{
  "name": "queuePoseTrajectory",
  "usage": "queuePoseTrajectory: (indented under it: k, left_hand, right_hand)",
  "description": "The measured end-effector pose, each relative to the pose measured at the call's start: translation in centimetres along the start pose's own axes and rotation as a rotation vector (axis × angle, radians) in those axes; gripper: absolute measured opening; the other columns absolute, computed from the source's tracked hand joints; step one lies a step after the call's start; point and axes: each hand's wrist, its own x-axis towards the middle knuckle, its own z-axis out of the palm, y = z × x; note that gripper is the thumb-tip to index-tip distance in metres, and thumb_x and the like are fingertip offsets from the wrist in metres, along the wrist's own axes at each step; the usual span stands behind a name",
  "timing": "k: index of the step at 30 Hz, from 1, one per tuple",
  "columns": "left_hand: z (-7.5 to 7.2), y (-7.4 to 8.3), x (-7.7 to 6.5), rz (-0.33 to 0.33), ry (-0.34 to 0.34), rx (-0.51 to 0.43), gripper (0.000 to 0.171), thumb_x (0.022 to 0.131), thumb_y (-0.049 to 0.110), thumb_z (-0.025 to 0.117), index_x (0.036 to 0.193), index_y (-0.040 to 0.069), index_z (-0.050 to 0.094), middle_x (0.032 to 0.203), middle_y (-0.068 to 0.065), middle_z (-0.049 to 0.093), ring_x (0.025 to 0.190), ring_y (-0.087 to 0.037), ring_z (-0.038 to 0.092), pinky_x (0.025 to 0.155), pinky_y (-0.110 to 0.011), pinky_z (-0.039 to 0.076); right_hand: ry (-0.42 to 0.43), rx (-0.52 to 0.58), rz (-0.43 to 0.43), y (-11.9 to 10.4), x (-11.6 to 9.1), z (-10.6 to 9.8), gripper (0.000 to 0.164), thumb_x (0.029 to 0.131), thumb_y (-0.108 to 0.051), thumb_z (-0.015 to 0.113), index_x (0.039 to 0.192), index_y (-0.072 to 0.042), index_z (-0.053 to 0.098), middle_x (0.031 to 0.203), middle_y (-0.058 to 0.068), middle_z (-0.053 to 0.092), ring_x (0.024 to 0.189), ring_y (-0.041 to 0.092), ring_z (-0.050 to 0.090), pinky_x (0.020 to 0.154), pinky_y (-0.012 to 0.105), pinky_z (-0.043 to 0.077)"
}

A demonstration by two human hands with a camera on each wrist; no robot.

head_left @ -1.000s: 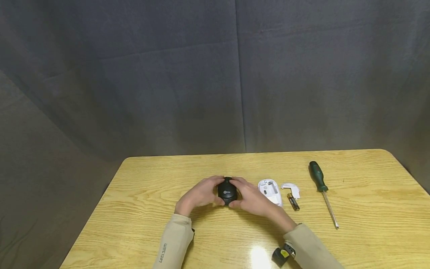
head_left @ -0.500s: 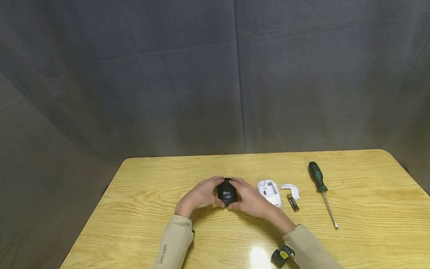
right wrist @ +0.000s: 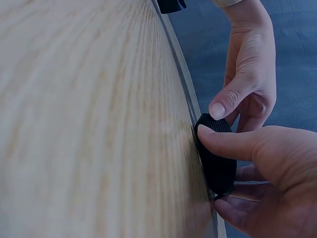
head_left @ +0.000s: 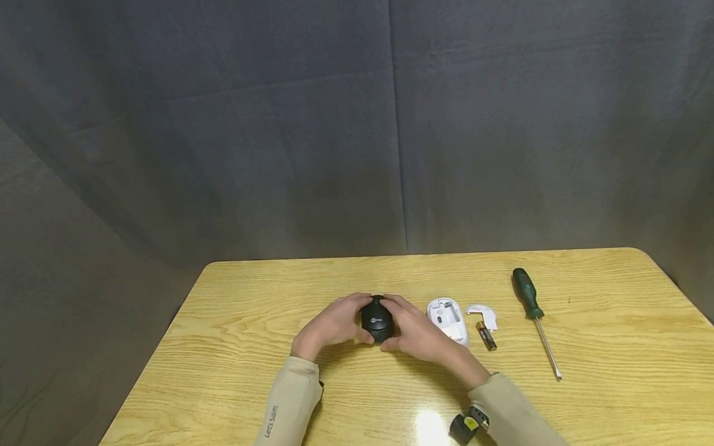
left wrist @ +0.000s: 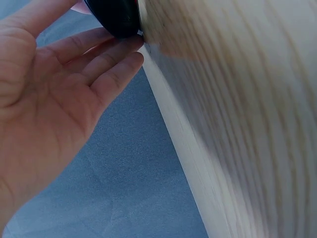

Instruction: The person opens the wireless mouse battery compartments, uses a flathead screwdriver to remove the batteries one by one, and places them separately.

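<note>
A black computer mouse point(head_left: 377, 319) with a pale logo lies on the wooden table between both hands in the head view. My left hand point(head_left: 334, 322) holds its left side, fingers toward the far end and thumb at the near end. From the other side my right hand point(head_left: 417, 332) grips it the same way. The right wrist view shows the mouse point(right wrist: 218, 166) edge-on against the tabletop, its ribbed end under the right thumb and the left thumb close by. Only part of the mouse point(left wrist: 116, 15) appears in the left wrist view, beyond the left fingertips.
Right of the hands lies a white mouse point(head_left: 448, 319) with its battery bay exposed. Beside it are a white cover point(head_left: 485, 314) and a battery point(head_left: 486, 336). Farther right is a green-handled screwdriver point(head_left: 533, 310). A grey curtain point(head_left: 357, 136) hangs behind the table point(head_left: 234, 322).
The right thumb has shifted slightly toward the near side at the mouse's near end. Both hands and the mouse otherwise stay in place.
</note>
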Motion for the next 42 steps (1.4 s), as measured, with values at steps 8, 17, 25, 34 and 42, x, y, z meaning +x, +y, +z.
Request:
queuePoseTrajectory:
  k: [8, 17, 25, 34, 42]
  left_hand:
    - [-0.2, -0.2, 0.0, 0.014, -0.007, -0.022, 0.079, 0.084, 0.012, 0.088, 0.15, -0.004, 0.049, 0.154, -0.019, 0.048, 0.144, -0.037, 0.044, 0.118, -0.051, 0.034]
    - [-0.6, -0.5, -0.3, 0.047, -0.048, -0.083, 0.083, 0.082, 0.007, 0.087, 0.153, -0.004, 0.044, 0.157, -0.02, 0.044, 0.147, -0.036, 0.04, 0.119, -0.051, 0.031]
    - [-0.8, -0.5, -0.2, 0.098, -0.04, -0.131, 0.079, 0.082, 0.003, 0.086, 0.151, -0.003, 0.048, 0.154, -0.02, 0.049, 0.142, -0.037, 0.045, 0.118, -0.054, 0.033]
    - [-0.8, -0.4, -0.2, 0.131, 0.075, -0.173, 0.054, 0.095, 0.012, 0.076, 0.144, -0.002, 0.056, 0.142, -0.018, 0.06, 0.131, -0.036, 0.057, 0.11, -0.051, 0.044]
    - [-0.5, -0.5, 0.2, 0.171, 0.17, -0.202, 0.035, 0.099, 0.017, 0.072, 0.131, 0.004, 0.066, 0.129, -0.011, 0.069, 0.118, -0.031, 0.065, 0.099, -0.047, 0.053]
  right_hand:
    - [-0.003, -0.064, -0.027, 0.1, 0.0, -0.1, 0.077, 0.085, -0.01, 0.086, 0.147, 0.013, 0.045, 0.152, 0.031, 0.043, 0.135, 0.046, 0.049, 0.109, 0.056, 0.043]
    - [-0.023, -0.018, -0.006, 0.1, 0.2, -0.9, 0.076, 0.084, -0.016, 0.087, 0.144, 0.012, 0.05, 0.145, 0.029, 0.053, 0.131, 0.044, 0.054, 0.107, 0.056, 0.045]
    - [-0.034, 0.116, -0.033, 0.7, 0.3, -1.5, 0.056, 0.093, -0.022, 0.079, 0.138, 0.004, 0.059, 0.133, 0.018, 0.066, 0.121, 0.033, 0.063, 0.102, 0.051, 0.05]
    - [-0.002, 0.196, 0.029, 1.1, 0.2, -1.9, 0.05, 0.103, -0.034, 0.066, 0.135, 0.004, 0.062, 0.119, 0.018, 0.072, 0.099, 0.025, 0.072, 0.083, 0.041, 0.058]
    - [0.096, 0.248, 0.078, 0.9, 0.3, -2.1, 0.043, 0.106, -0.034, 0.061, 0.132, 0.0, 0.064, 0.117, 0.016, 0.073, 0.103, 0.028, 0.071, 0.085, 0.046, 0.058]
